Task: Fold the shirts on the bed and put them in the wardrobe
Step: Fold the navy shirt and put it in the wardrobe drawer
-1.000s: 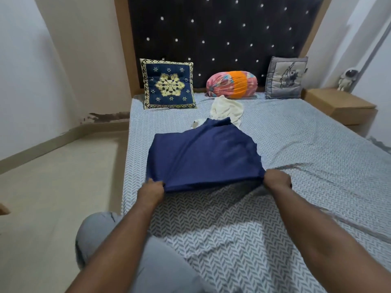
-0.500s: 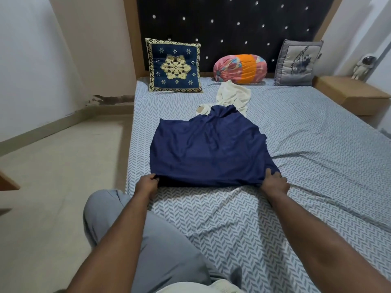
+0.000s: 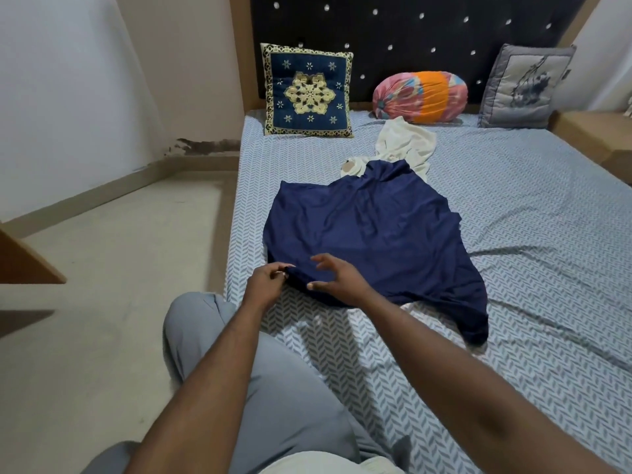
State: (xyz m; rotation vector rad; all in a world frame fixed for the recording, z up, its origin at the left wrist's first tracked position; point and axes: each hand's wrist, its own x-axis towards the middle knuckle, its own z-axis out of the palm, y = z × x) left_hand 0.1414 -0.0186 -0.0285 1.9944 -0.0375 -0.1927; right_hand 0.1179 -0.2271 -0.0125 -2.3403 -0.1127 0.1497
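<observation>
A knee in grey trousers (image 3: 219, 343) rests against the near edge of the bed (image 3: 533, 241). Just beyond it, the left hand (image 3: 265, 285) pinches the near left hem of the blue shirt (image 3: 369, 230), lifting a small fold. The right hand (image 3: 337, 277) is just beside it over the cloth, fingers spread and holding nothing. The shirt is dark navy and lies spread on the patterned sheet, creased, its near right corner trailing toward the person. Its far end overlaps a crumpled white shirt (image 3: 408, 143). Three cushions (image 3: 307, 90) stand at the headboard.
</observation>
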